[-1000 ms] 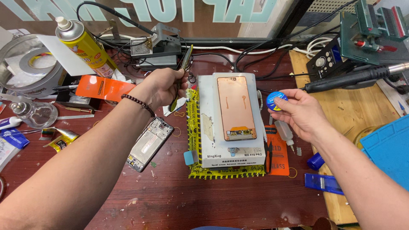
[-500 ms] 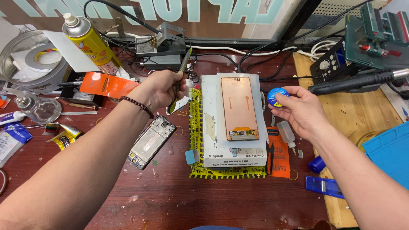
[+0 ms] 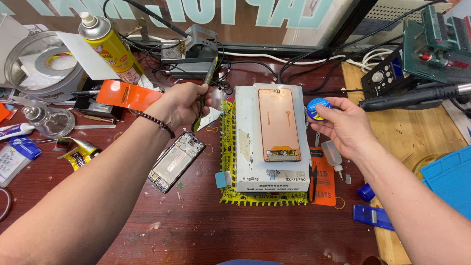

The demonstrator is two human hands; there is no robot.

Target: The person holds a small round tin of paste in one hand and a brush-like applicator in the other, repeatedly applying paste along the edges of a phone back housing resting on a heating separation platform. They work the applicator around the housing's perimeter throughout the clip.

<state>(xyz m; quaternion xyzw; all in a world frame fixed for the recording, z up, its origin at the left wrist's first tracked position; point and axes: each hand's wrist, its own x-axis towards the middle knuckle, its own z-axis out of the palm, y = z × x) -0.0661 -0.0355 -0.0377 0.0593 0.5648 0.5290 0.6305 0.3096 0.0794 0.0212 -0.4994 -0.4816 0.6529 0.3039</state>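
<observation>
The left hand [image 3: 179, 104] grips a slim tool [image 3: 205, 89] above the tabletop [image 3: 196, 225]; the right hand [image 3: 341, 125] pinches a small blue reel [image 3: 318, 108] beside the phone panel [image 3: 278, 123].

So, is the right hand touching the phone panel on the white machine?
Apart. The head view shows the right hand beside the phone panel, with white machine surface between them.

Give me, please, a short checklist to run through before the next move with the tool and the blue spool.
1. Left hand grips the thin tool: ok.
2. Right hand holds the small blue spool at its fingertips: ok.
3. Copper-coloured panel lies flat on the white block: ok.
4. Phone frame lies apart from the block: ok.
5. Tool tip clean: cannot tell.
</observation>
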